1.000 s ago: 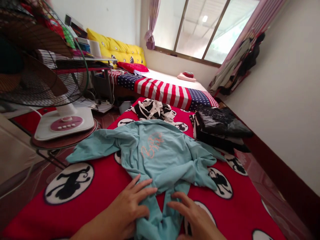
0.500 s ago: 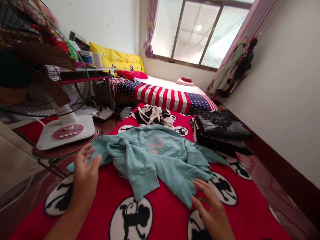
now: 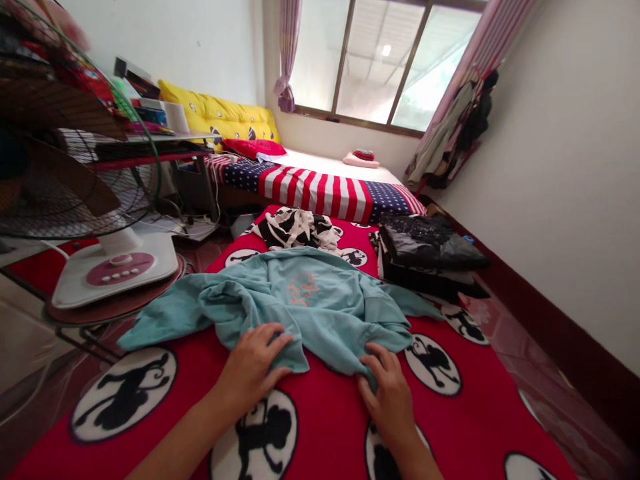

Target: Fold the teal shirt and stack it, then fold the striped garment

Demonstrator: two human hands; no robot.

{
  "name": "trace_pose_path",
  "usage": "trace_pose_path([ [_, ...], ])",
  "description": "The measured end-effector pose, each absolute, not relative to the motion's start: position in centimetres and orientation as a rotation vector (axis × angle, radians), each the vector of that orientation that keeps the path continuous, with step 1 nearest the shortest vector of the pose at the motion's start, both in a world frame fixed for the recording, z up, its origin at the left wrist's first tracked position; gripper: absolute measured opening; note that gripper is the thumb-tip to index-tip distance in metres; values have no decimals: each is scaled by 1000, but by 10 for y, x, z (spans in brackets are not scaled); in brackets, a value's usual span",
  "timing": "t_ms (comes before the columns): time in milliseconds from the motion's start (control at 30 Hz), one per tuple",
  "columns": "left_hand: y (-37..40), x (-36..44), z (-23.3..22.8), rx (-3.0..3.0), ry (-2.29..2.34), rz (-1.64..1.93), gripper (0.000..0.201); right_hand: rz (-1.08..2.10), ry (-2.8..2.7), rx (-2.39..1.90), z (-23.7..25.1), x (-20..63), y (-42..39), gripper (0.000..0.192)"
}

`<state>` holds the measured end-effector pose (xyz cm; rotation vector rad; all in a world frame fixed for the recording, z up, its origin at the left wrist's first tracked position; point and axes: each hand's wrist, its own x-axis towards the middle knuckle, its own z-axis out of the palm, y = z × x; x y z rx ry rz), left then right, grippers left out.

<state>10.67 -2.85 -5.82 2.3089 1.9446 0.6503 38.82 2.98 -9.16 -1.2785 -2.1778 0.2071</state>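
Observation:
A teal sweatshirt (image 3: 325, 320) with orange lettering lies loosely spread and wrinkled on a red blanket (image 3: 320, 427) patterned with black figures in white circles. My left hand (image 3: 253, 363) rests over the near left part of the sweatshirt, thumb apart from the fingers; some of its fingertips are hidden against the cloth. At the near right corner, my right hand (image 3: 387, 390) has its fingers curled over the edge, with fabric between fingers and thumb. One sleeve stretches out to the left, the other to the right.
Beyond the sweatshirt lies a crumpled black-and-white cloth (image 3: 300, 228). A stack of dark folded clothes (image 3: 430, 250) sits at the right. On the left, a fan (image 3: 115, 260) stands on a stool. A bed with a flag-patterned cover (image 3: 315, 190) is at the back, under a window.
My left hand has moved right, from beside the left sleeve onto the sweatshirt's near edge. My right hand has moved slightly left and closed on the near right corner. The view has shifted slightly.

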Motion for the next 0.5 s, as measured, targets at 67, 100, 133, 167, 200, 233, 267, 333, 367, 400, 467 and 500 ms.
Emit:
trace_pose_path([
  [67,-28,98,-55,2300,1893,683,24,266,-2147,-1245,-92,391,31,12],
  [100,-28,95,-53,2297,1865,728,27,309,-2122,-1229,-91,393,31,9],
  [133,-29,91,-49,2290,1843,798,28,360,-2086,-1215,-90,395,32,9],
  [167,-30,88,-46,2279,1833,892,27,418,-2043,-1203,-89,398,31,12],
  [200,-32,84,-42,2265,1837,1002,24,476,-1999,-1196,-87,402,30,16],
  [233,-33,81,-38,2251,1859,1115,22,529,-1960,-1198,-84,406,29,18],
  [267,-34,78,-34,2240,1895,1217,20,572,-1927,-1211,-80,412,28,20],
  [333,-35,72,-27,2229,1977,1343,21,598,-1853,-1277,-71,429,24,24],
  [367,-35,70,-23,2231,2009,1368,23,576,-1808,-1325,-65,441,21,26],
  [400,-35,68,-21,2237,2029,1376,27,526,-1748,-1388,-60,455,18,27],
  [467,-35,69,-18,2267,2023,1341,40,383,-1616,-1527,-52,493,11,29],
  [500,-35,71,-17,2291,2003,1300,48,303,-1556,-1595,-50,515,6,29],
])
